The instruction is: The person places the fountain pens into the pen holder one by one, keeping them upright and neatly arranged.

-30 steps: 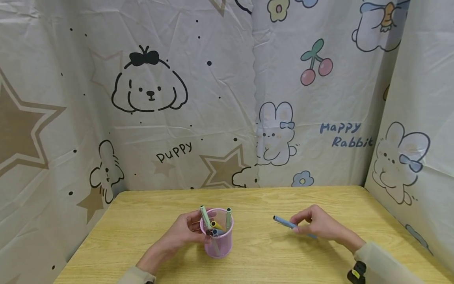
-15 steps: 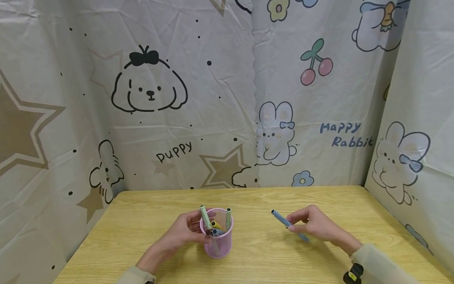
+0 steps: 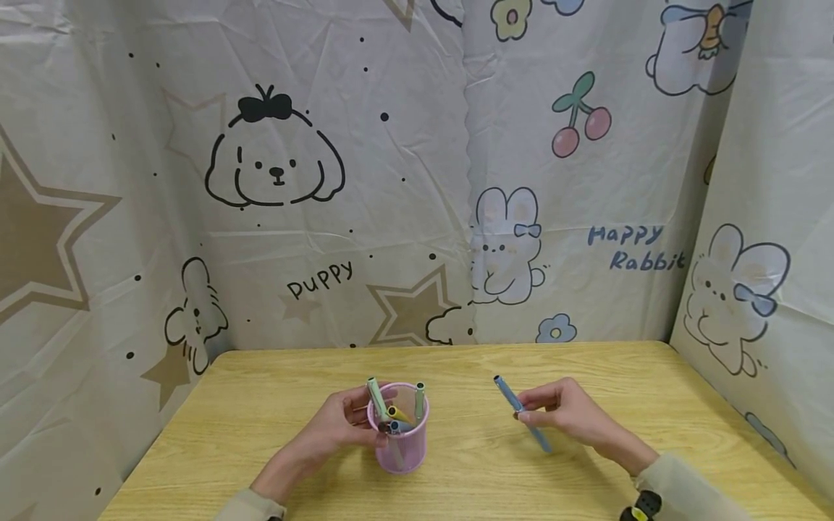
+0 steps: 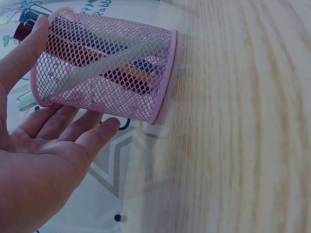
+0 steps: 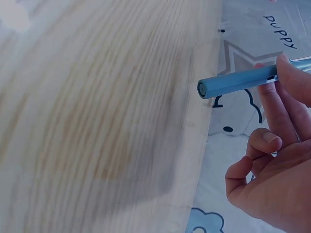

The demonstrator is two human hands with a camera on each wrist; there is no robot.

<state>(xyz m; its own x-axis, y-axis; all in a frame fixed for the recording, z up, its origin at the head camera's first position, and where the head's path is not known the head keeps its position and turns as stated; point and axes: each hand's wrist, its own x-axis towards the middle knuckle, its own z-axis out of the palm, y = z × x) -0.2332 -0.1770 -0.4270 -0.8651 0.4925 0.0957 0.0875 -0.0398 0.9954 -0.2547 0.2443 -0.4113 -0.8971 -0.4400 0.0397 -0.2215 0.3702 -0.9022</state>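
In the head view, my left hand (image 3: 335,423) holds a pink mesh pen cup (image 3: 412,452) that stands upright on the table. Its thumb lies at the near rim and the fingers reach behind the cup (image 4: 104,63). Pens lean inside: a light green pen (image 3: 376,396), another green pen (image 3: 420,401), a yellow pen (image 3: 399,414) and a blue pen (image 3: 399,427). To the right of the cup, my right hand (image 3: 573,412) pinches a blue pen (image 3: 507,393) between thumb and fingers, tilted above the tabletop. In the right wrist view the ring and little fingers are curled inward.
The wooden table (image 3: 313,369) runs back to a hanging cloth (image 3: 404,217) printed with a puppy, rabbits and stars. More cloth closes in the left and right sides. The pen's side of the table (image 5: 97,121) shows a soft shadow.
My right hand has moved slightly left toward the cup, and the blue pen has turned steeper, its upper end rising. The left hand and the cup have stayed in place.
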